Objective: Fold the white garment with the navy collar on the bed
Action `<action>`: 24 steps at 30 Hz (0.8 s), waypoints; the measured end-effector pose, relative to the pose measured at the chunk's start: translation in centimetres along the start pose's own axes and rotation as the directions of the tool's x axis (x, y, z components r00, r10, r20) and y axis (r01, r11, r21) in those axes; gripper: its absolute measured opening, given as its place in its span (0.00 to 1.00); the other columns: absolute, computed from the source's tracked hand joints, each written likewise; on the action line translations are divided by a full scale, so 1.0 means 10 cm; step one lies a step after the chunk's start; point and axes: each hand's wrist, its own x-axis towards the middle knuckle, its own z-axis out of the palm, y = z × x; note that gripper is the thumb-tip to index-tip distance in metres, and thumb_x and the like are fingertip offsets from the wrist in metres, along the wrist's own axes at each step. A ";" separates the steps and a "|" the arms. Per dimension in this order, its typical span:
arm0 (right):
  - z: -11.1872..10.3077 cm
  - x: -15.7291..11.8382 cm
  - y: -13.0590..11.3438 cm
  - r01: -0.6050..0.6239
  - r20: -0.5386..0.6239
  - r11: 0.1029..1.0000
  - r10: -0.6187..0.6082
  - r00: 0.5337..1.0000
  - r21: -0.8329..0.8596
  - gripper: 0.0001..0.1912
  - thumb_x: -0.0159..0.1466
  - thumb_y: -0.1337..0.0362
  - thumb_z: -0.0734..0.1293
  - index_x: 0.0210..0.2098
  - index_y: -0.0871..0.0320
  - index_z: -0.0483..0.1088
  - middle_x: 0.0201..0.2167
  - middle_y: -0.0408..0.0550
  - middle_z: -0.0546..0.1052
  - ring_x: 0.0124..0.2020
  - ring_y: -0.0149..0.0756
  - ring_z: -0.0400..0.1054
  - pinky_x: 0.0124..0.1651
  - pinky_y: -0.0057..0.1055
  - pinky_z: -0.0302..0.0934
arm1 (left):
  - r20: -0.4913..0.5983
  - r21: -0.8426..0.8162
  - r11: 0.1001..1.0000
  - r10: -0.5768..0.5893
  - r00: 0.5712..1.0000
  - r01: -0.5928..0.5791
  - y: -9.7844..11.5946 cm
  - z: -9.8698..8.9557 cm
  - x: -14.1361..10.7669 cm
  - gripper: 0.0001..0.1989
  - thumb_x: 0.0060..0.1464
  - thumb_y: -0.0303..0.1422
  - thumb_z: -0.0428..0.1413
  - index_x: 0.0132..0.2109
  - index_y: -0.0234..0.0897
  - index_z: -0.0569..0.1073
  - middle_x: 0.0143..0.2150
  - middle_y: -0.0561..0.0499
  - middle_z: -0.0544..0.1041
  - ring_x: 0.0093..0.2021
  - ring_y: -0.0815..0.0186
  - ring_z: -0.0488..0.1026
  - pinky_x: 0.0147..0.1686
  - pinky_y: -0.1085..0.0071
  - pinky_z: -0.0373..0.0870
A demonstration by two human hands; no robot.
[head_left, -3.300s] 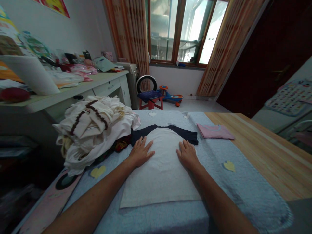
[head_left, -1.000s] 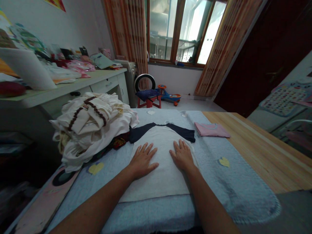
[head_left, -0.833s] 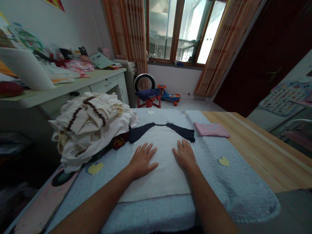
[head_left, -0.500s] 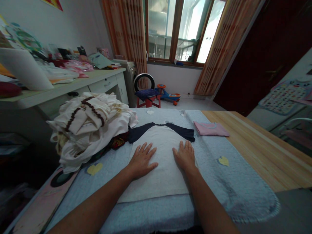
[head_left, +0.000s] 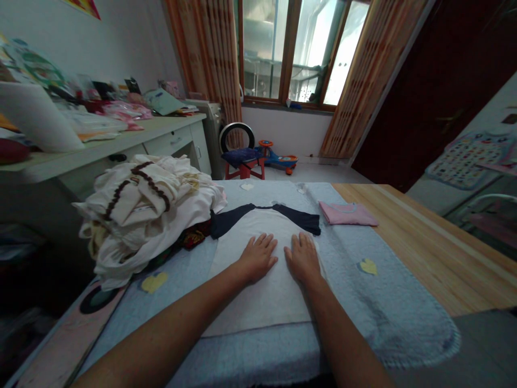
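A white T-shirt with dark navy sleeves lies spread flat, its neckline pointing away from me. My left hand rests palm down near the middle of the shirt's body, fingers stretched out. To its right, my right hand also lies flat on the white cloth, close to the shirt's right side. A small gap of cloth shows between the two hands. Neither hand grips anything. Under the shirt is a light blue blanket with yellow heart patches.
Left of the shirt is a heap of cream and white clothes. A folded pink garment lies on the right of the blanket, by the bare wooden tabletop. Beyond the table stand a red stool and a blue ride-on toy.
My left hand has slid right across the shirt, closer to my right hand. My right hand has hardly moved and stays flat.
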 end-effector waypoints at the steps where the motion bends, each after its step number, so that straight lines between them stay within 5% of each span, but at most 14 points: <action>1: 0.00 0.00 0.00 0.002 0.002 1.000 -0.002 1.000 0.006 0.31 0.69 0.55 0.58 0.66 0.67 0.59 0.69 0.66 0.57 0.70 0.52 0.48 0.69 0.44 0.40 | -0.020 0.006 1.000 0.006 1.000 -0.006 0.00 0.01 0.02 0.28 0.67 0.44 0.44 0.69 0.38 0.59 0.73 0.42 0.55 0.72 0.51 0.49 0.67 0.46 0.50; 16: -0.08 -0.01 0.01 0.018 0.020 1.000 -0.019 1.000 0.023 0.29 0.70 0.56 0.58 0.65 0.65 0.61 0.68 0.66 0.57 0.70 0.51 0.49 0.69 0.44 0.42 | -0.089 0.035 0.971 -0.232 0.969 0.236 -0.66 -0.03 -0.34 0.31 0.65 0.48 0.44 0.69 0.40 0.59 0.73 0.42 0.53 0.73 0.55 0.48 0.69 0.55 0.46; 24: -0.06 0.00 0.01 0.017 0.023 1.000 -0.017 1.000 0.008 0.29 0.69 0.56 0.58 0.65 0.65 0.61 0.69 0.64 0.57 0.69 0.51 0.49 0.69 0.43 0.42 | -0.147 0.060 0.943 -0.317 0.937 0.328 -0.71 0.04 -0.49 0.32 0.65 0.48 0.43 0.69 0.36 0.59 0.73 0.40 0.54 0.72 0.53 0.50 0.69 0.55 0.48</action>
